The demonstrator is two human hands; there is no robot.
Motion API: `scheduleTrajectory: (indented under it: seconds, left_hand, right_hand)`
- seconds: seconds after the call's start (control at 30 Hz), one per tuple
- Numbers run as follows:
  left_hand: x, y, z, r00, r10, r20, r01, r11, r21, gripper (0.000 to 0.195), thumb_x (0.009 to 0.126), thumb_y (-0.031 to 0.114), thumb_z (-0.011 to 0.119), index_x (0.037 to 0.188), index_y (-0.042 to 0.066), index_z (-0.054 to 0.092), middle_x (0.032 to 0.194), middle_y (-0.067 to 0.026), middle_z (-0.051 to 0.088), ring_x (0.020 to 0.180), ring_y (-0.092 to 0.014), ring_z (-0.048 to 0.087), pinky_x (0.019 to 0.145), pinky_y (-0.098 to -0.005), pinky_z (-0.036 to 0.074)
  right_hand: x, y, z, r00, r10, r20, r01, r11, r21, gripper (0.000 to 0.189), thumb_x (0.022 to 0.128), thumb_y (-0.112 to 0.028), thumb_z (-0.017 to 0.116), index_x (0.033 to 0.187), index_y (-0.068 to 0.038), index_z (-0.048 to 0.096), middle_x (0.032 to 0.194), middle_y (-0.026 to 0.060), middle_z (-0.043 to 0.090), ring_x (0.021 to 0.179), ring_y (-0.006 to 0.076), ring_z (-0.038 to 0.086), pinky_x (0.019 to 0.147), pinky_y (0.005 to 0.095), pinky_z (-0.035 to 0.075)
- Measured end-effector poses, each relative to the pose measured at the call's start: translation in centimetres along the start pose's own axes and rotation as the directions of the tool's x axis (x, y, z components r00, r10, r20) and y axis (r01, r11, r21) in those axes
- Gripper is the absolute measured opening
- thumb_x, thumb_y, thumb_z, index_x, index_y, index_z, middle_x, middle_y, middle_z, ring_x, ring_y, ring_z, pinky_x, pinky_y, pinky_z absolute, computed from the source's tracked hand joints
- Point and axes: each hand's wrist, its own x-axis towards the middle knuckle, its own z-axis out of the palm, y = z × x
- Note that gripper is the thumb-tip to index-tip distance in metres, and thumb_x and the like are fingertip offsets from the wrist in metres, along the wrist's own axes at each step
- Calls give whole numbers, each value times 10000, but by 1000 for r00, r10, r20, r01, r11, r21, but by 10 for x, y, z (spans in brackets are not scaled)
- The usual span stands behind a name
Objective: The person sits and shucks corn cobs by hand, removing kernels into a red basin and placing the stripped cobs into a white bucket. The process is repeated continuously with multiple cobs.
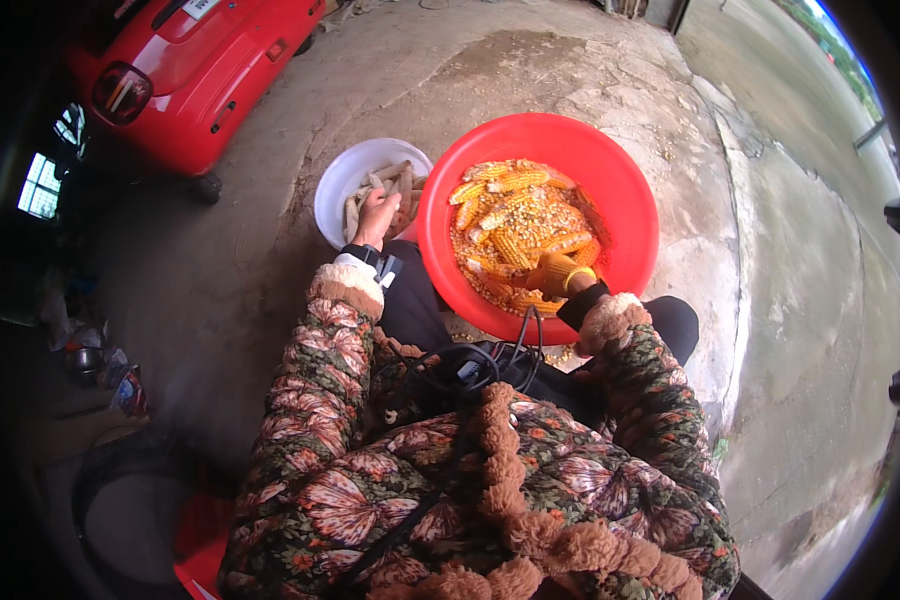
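A large red plastic basin (630, 195) stands in front of me, holding yellow corn cobs (517, 181) and loose kernels (544, 217). My right hand (559, 275), in a yellow knitted glove, is low inside this basin among the cobs; its fingertips are hard to make out, so its grip is unclear. Left of the basin, and smaller, is a white plastic bucket (331, 184) with pale stripped corn cobs (401, 180) in it. Over the bucket is my bare left hand (377, 215), at the near side of the stripped cobs. Whether it holds one of them cannot be told.
A red vehicle (202, 67) is parked at the upper left. Scattered kernels lie on the concrete floor (495, 82) beyond the basin. Black cables (480, 367) lie across my lap. A metal pot (86, 360) and plastic bags are in the dim area at the left.
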Motion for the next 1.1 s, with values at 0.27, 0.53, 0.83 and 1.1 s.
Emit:
scheduleTrajectory:
  seconds: [0.27,0.53,0.83,1.1]
  left_hand:
    - [-62,11,100,850,180,495,-160,984,-83,482,889,360,513,1265,73,418,1137,-65,529,1072,-142,489,853,-275,402]
    - [-90,14,128,859,131,496,-60,986,-157,513,853,281,592,1237,20,374,805,-47,569,615,-101,570,496,-201,464]
    - [-91,9,133,886,137,444,-77,986,-150,496,862,178,556,1252,38,283,792,-69,555,562,-124,567,478,-224,473]
    - [-92,3,134,928,33,372,35,984,-174,480,831,127,508,1238,88,255,811,-77,519,589,-147,587,449,-252,478]
  right_hand:
    - [-28,8,4,824,-57,-564,306,882,358,309,688,-126,633,971,-41,544,887,138,609,896,274,590,753,341,465]
    - [-17,19,13,699,-90,-709,567,675,473,510,693,-57,633,1175,-17,472,1044,127,585,963,218,565,824,287,447]
    - [-29,1,10,883,-37,-468,396,592,701,434,824,-145,590,1158,74,422,767,92,558,614,130,563,506,258,456]
    - [-25,-7,26,884,-38,-467,385,627,678,325,846,-197,566,1051,2,412,663,61,493,498,118,487,430,271,401]
